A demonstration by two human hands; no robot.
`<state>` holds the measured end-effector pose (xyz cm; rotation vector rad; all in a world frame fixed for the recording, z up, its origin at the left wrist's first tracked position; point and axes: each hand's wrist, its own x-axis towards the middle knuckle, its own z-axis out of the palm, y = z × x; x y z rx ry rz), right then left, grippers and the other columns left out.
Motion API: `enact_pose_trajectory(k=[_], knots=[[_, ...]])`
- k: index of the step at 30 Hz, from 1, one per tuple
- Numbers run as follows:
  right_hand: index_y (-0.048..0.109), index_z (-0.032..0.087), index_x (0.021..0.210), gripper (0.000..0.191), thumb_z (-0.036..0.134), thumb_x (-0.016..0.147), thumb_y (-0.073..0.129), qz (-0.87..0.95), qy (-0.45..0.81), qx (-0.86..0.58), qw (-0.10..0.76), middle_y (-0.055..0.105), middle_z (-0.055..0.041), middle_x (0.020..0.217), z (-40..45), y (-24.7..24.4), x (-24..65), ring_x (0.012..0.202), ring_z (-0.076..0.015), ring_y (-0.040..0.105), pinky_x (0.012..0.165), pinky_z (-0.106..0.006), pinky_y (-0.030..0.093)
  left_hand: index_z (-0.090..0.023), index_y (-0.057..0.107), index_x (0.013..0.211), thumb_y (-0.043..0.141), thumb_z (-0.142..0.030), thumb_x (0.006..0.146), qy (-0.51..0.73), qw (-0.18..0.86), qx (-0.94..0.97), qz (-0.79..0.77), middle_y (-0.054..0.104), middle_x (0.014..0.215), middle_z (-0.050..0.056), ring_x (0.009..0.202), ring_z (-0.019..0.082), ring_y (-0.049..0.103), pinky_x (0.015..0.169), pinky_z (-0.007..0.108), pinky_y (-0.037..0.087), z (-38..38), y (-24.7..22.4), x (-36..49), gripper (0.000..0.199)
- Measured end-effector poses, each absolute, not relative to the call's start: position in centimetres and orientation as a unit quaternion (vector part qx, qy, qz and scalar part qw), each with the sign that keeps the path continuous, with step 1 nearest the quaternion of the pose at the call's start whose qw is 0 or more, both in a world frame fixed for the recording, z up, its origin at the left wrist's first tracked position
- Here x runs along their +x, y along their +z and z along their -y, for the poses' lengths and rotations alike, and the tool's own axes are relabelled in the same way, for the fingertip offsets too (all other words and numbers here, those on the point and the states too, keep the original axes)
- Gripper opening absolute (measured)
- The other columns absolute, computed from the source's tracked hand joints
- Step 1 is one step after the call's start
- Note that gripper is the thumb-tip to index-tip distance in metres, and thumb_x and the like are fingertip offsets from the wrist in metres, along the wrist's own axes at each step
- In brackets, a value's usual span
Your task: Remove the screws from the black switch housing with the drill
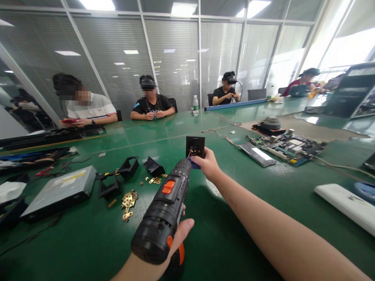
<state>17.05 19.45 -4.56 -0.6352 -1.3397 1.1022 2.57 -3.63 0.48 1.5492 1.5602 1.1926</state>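
My left hand [182, 232] is closed round the handle of a black and orange cordless drill [160, 211]. The drill points away from me, and its bit reaches the face of a small black square part [195, 140] with brass-coloured contacts. Whether the bit sits in a screw is too small to tell. My right hand [210, 165] grips this part from the right, thumb in front, and holds it up over the green table. Brass plates [129, 202] lie in a pile left of the drill, near black plastic frames [108, 184] and a black housing [154, 166].
A metal disc drive [61, 191] lies on the left of the green table [208, 248]. At right are a phone [257, 154], a circuit board [293, 146] and a white bar-shaped object [348, 207]. A bottle [195, 104] stands at the far edge, where several people sit.
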Motion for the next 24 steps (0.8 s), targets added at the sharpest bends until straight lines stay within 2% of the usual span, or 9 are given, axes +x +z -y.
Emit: enact_pose_trajectory(k=[6, 11, 15, 19, 24], knots=[[0.071, 0.016, 0.087, 0.028, 0.031, 0.064, 0.074, 0.574, 0.478, -0.284, 0.6, 0.069, -0.0016, 0.08, -19.2, -4.3, 17.0, 0.074, -0.019, 0.059, 0.073, -0.033, 0.047, -0.027, 0.064, 0.088, 0.074, -0.039, 0.079, 0.455, 0.324, 0.586, -0.587, 0.074, 0.104, 0.007, 0.108, 0.034, 0.073, 0.108, 0.059, 0.054, 3.7, 0.4, 2.6, 0.018], [0.071, 0.016, 0.088, 0.03, 0.032, 0.063, 0.074, 0.574, 0.478, -0.293, 0.597, 0.07, -0.0023, 0.081, -19.2, -4.3, 17.0, 0.074, -0.0197, 0.06, 0.073, -0.033, 0.048, -0.026, 0.07, 0.1, 0.073, -0.045, 0.079, 0.477, 0.324, 0.56, -0.595, 0.078, 0.105, 0.009, 0.106, 0.033, 0.075, 0.106, 0.058, 0.056, 3.5, -0.8, 2.7, 0.028], [0.071, 0.016, 0.087, 0.031, 0.033, 0.062, 0.074, 0.575, 0.475, -0.297, 0.596, 0.07, -0.0022, 0.08, -19.2, -4.2, 17.0, 0.074, -0.0195, 0.06, 0.073, -0.033, 0.048, -0.027, 0.069, 0.09, 0.074, -0.046, 0.075, 0.495, 0.286, 0.577, -0.583, 0.078, 0.096, 0.008, 0.1, 0.034, 0.075, 0.101, 0.058, 0.059, 3.2, -1.5, 2.5, 0.025], [0.071, 0.016, 0.084, 0.028, 0.033, 0.061, 0.074, 0.565, 0.482, -0.3, 0.598, 0.071, -0.0032, 0.08, -19.0, -3.9, 17.0, 0.076, -0.0204, 0.061, 0.072, -0.033, 0.049, -0.027, 0.066, 0.09, 0.076, -0.038, 0.078, 0.467, 0.327, 0.579, -0.583, 0.077, 0.104, 0.009, 0.109, 0.035, 0.073, 0.108, 0.059, 0.055, 3.4, -1.0, 2.3, 0.019], [0.072, 0.017, 0.085, 0.029, 0.034, 0.062, 0.074, 0.558, 0.499, -0.292, 0.596, 0.074, -0.0052, 0.086, -18.7, -3.4, 16.9, 0.08, -0.0221, 0.066, 0.077, -0.036, 0.053, -0.027, 0.064, 0.089, 0.074, -0.039, 0.081, 0.471, 0.328, 0.577, -0.581, 0.073, 0.106, 0.007, 0.11, 0.034, 0.072, 0.111, 0.059, 0.052, 3.8, -0.4, 2.5, 0.018]])
